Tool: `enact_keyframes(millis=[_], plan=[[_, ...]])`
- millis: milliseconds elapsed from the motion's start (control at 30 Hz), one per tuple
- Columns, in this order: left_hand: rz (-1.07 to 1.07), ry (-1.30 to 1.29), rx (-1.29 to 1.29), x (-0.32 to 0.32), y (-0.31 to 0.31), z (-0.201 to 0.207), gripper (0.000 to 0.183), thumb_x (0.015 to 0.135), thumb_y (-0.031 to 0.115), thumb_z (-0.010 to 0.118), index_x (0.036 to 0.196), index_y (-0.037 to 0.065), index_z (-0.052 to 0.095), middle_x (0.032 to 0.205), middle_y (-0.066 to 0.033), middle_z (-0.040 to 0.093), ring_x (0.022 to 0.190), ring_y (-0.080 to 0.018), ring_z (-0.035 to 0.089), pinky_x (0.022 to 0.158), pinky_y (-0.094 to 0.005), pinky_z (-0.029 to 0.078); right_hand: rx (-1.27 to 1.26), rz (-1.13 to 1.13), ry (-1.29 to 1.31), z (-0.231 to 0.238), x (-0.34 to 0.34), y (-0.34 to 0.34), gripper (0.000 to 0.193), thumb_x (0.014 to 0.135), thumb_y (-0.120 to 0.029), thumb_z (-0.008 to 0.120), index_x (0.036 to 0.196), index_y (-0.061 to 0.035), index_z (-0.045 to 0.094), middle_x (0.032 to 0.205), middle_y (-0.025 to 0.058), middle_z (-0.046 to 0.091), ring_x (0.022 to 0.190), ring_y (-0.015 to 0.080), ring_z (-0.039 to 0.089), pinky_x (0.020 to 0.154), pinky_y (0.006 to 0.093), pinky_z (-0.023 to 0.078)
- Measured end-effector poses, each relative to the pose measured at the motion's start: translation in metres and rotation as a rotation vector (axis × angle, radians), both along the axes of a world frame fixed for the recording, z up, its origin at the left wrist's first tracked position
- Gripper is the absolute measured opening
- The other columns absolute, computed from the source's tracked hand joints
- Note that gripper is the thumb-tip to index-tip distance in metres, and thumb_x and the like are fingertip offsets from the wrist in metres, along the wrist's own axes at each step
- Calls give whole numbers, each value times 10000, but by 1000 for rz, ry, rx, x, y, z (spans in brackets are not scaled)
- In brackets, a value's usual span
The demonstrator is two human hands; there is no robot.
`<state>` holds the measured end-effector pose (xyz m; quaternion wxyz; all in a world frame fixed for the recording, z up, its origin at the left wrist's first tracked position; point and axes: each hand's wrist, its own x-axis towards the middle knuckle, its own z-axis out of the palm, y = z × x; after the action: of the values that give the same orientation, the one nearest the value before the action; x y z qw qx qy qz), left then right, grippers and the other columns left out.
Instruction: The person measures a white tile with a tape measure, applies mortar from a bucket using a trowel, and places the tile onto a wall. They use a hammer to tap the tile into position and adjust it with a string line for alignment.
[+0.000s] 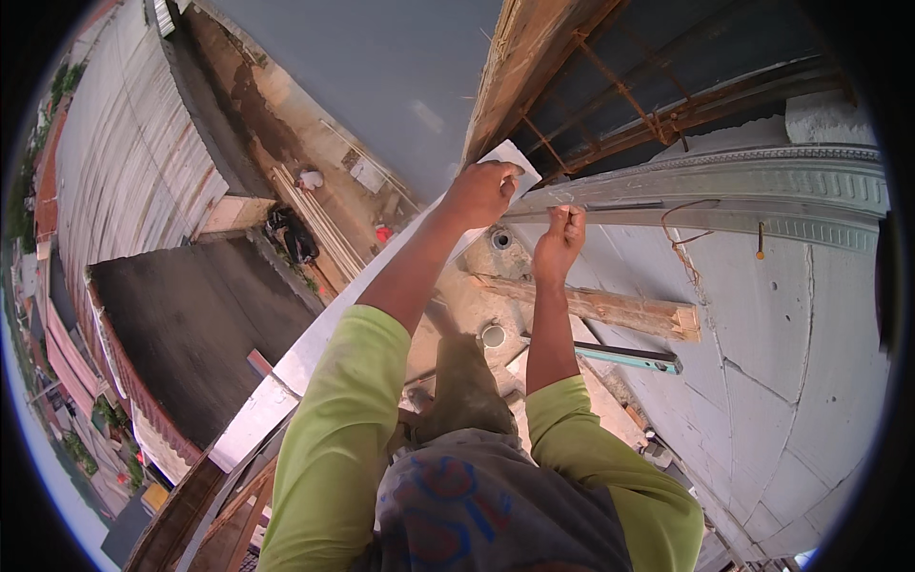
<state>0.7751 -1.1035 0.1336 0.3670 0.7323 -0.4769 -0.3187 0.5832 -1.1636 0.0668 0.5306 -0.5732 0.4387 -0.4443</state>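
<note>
My left hand (486, 194) has its fingers curled over the end of a white ledge (381, 262), close to the foot of an upright wooden board (496, 76). Whatever those fingers hold, if anything, is too small to make out. A little to the right and nearer to me is my right hand (559, 246), its thumb and fingertips pressed together. It sits just beside the left end of a long grey metal profile (724, 191); what is in the pinch cannot be told. A thin dark rod (624, 206) lies along the profile.
Rusty rebar (620, 86) crosses the formwork ahead. On the right, a bent wire (688, 234) hangs by the grey block wall (762, 315). Below lie a rough plank (610, 310), a teal spirit level (634, 358) and a round pipe opening (493, 335). Beyond the ledge, the ground drops far down.
</note>
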Motion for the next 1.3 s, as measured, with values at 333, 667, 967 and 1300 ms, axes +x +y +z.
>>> enact_keyframes(millis=[333, 667, 967, 1300], plan=[[-227, -40, 7, -1, -66, -42, 266, 1035, 240, 697, 1146, 11, 774, 1090, -260, 769, 1071, -445, 730, 954, -492, 569, 179, 176, -227, 32, 23, -42, 356, 1209, -256, 441, 1364, 35, 577, 1365, 189, 726, 1241, 242, 677, 1126, 406, 487], [214, 211, -51, -65, 34, -16, 217, 1057, 208, 705, 1098, 7, 776, 936, -228, 744, 892, -405, 748, 786, -449, 581, 504, -24, 173, 31, -25, -2, 311, 1139, -243, 616, 1357, -30, 676, 1257, 110, 748, 1124, 212, 688, 1011, 391, 528], [140, 71, -141, -122, 65, -30, 349, 1022, 209, 738, 1297, -6, 750, 1219, -213, 744, 923, -381, 757, 860, -461, 600, 839, -57, -387, 26, -25, -27, 55, 1077, -98, 638, 1110, -137, 658, 770, -18, 531, 683, 134, 529, 638, 311, 415], [465, 567, -124, -128, 43, 22, 628, 1112, 382, 689, 1609, 26, 546, 1301, -186, 747, 1051, -253, 731, 925, -379, 577, 622, -52, -587, 67, -4, -27, 223, 1075, -54, 580, 938, -212, 504, 752, -63, 443, 633, 89, 411, 549, 288, 318]])
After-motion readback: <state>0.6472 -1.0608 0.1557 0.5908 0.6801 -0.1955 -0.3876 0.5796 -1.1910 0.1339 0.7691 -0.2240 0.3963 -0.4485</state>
